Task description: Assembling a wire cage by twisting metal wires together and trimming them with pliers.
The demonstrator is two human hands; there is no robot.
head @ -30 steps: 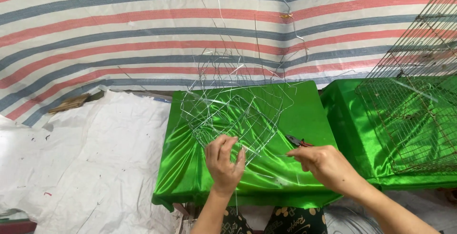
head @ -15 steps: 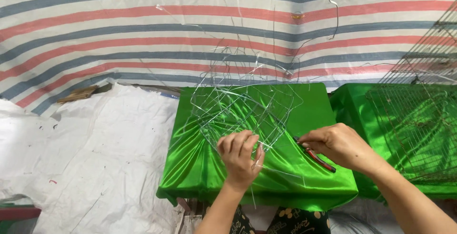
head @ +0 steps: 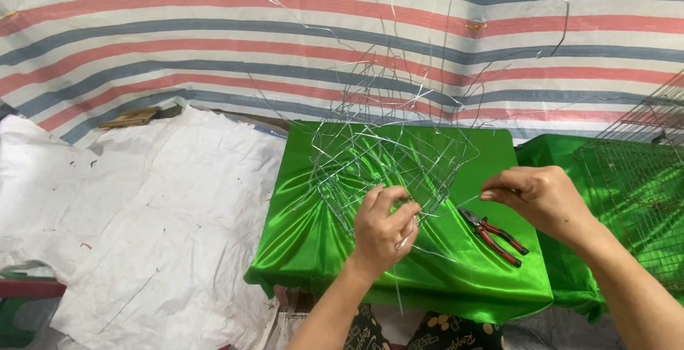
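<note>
Red-handled pliers lie on the green-draped bench between the hands — both hands' fingers pinch the wire frame; striped tarp behind.

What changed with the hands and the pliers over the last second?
The right hand let go of the red-handled pliers, which now lie on the green cloth, and it pinches a loose wire end instead. The left hand stayed gripping the wire frame at its near edge. The white sheet and the wire cage stayed where they were.
</note>
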